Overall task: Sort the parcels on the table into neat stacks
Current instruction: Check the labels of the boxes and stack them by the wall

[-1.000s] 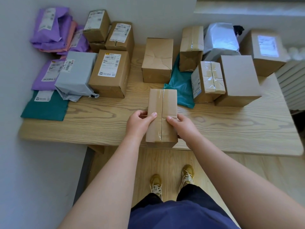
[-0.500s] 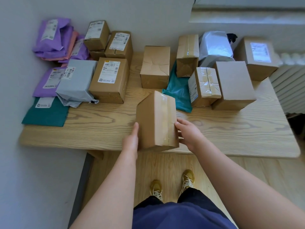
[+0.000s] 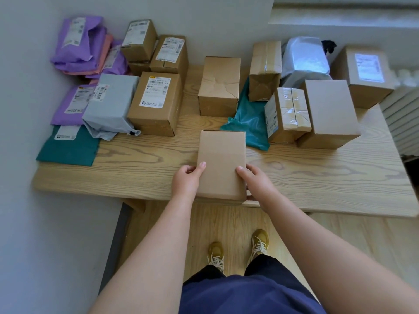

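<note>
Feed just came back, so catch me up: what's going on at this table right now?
A person holds a plain box at the near edge of the table, left hand on its left side, right hand on its right, thumbs on top. It seems to rest on the wood, apart from the rest. Behind it, mailers and labelled cartons are piled at the left, and loose cartons sit at the right.

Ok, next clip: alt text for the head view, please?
A person's left hand and right hand grip the sides of a plain cardboard box lying flat at the near edge of a wooden table. Behind it, brown boxes and purple, grey and teal mailer bags sit along the wall.
</note>
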A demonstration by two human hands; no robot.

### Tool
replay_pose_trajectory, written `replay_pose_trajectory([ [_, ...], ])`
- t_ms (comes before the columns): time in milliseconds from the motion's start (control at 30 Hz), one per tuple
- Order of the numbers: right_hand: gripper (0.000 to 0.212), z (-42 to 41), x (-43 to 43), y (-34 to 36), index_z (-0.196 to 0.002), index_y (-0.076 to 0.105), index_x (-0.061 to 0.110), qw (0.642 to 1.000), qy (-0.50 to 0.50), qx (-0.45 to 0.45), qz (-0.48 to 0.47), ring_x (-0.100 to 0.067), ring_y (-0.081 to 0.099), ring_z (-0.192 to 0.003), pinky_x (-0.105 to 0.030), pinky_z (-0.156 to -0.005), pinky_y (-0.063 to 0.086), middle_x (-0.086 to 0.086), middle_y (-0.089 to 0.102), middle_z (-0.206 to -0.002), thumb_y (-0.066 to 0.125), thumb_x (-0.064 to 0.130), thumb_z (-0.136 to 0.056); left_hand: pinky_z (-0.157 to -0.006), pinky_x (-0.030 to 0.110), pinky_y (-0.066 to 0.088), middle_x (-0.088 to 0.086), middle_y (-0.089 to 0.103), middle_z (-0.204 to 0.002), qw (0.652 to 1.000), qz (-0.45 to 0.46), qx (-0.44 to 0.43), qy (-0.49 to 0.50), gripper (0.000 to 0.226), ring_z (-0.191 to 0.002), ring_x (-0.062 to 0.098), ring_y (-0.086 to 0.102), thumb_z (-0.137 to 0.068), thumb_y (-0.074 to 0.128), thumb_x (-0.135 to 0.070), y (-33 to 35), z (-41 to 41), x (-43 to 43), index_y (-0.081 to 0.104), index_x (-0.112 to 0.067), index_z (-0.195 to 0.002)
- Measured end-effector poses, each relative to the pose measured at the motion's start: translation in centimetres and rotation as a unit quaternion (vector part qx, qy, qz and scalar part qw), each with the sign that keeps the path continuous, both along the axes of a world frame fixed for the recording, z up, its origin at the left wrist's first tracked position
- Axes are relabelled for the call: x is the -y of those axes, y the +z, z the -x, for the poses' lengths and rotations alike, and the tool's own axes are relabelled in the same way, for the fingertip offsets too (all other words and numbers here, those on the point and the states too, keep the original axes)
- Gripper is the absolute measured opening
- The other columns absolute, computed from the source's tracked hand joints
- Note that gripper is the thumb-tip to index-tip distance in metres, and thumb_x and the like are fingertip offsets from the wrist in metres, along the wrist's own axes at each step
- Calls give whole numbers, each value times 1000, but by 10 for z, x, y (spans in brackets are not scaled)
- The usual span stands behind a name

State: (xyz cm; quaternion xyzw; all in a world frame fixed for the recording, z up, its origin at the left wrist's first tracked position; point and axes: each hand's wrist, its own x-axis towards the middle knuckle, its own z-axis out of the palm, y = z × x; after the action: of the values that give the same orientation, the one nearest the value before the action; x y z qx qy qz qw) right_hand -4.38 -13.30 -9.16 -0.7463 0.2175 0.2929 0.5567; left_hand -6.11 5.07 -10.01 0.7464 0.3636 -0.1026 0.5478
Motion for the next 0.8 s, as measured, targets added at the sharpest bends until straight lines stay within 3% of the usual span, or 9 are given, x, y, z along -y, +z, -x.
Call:
replay_pose_trajectory([
  [133,57,1,3,1,-149,40,27,999,-7,-24,-37,-27,58,-116,-53,-98,52,0,56,-133,54,47,-98,-94,39,48,3,64,-112,998,59,-29,14,54,-103,23,58,-91,60,-57,7,1,2,61,-11,-119],
  [233,59,-3,4,9,-148,43,24,1000,-13,0,-25,-25,59,-114,-48,-97,53,0,56,-133,54,51,-97,-86,32,41,1,61,-104,995,82,-23,45,44,-94,20,54,-94,54,-57,15,-3,5,61,-15,-102],
  [300,58,-9,5,20,-142,49,20,999,-31,22,-22,-22,59,-111,-42,-95,53,0,59,-129,53,56,-96,-88,34,44,0,63,-99,992,103,-6,75,48,-92,19,58,-92,54,-63,27,-6,3,61,-16,-93],
  [400,61,-19,4,42,-131,55,21,997,-56,45,-19,-20,59,-110,-41,-102,49,-1,62,-125,49,67,-92,-99,45,51,3,71,-108,987,116,50,96,65,-106,24,65,-83,53,-74,39,-12,0,70,-17,-110],
  [500,68,-27,0,64,-136,50,24,995,-74,53,-32,-22,54,-121,-46,-111,41,5,56,-130,45,74,-89,-98,42,51,0,73,-107,983,128,98,89,55,-104,20,66,-85,57,-69,51,-19,1,73,-21,-106],
  [567,72,-30,0,73,-142,47,23,994,-58,74,-47,-18,53,-123,-46,-112,40,11,56,-125,47,72,-89,-88,33,53,-4,73,-98,981,140,118,66,42,-97,15,67,-87,61,-63,60,-21,4,72,-23,-94],
  [667,65,-30,3,75,-139,55,20,991,12,130,-24,-12,60,-112,-41,-103,49,6,65,-121,60,61,-88,-72,20,46,-12,69,-93,983,118,140,20,27,-91,5,63,-87,68,-52,67,-22,5,68,-26,-92],
  [800,53,-29,2,71,-131,61,18,990,7,141,6,-11,65,-99,-30,-82,54,4,69,-111,64,52,-90,-68,19,46,-10,71,-95,986,93,134,-12,23,-93,8,65,-83,75,-46,65,-20,6,69,-28,-96],
])
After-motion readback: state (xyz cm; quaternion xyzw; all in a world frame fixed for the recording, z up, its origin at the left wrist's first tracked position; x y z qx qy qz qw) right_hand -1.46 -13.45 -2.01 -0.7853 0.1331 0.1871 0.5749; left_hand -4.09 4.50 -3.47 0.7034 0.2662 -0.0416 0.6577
